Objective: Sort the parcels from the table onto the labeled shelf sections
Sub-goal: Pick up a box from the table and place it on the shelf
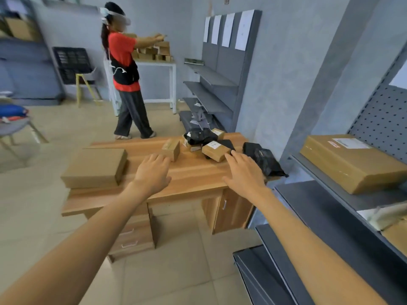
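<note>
A wooden table (pixel 193 172) carries the parcels. A large flat cardboard box (pixel 94 167) lies at its left end. A small brown box (pixel 171 148) stands mid-table, and my left hand (pixel 154 172) reaches toward it with fingers extended, holding nothing. Another small labelled box (pixel 214 150) leans on a heap of black bags and boxes (pixel 201 136). My right hand (pixel 244 172) stretches out with spread fingers just short of that box. A black plastic bag parcel (pixel 264 158) lies at the table's right edge. The grey shelf (pixel 330 179) at right holds a large labelled carton (pixel 354 161).
A second grey shelf unit (pixel 213 84) with paper labels stands against the back wall. A person in a red shirt (pixel 125 69) works at a white table (pixel 158 64) stacked with boxes. A chair (pixel 15 128) stands at far left. Lower shelves (pixel 286 249) jut out near my right arm.
</note>
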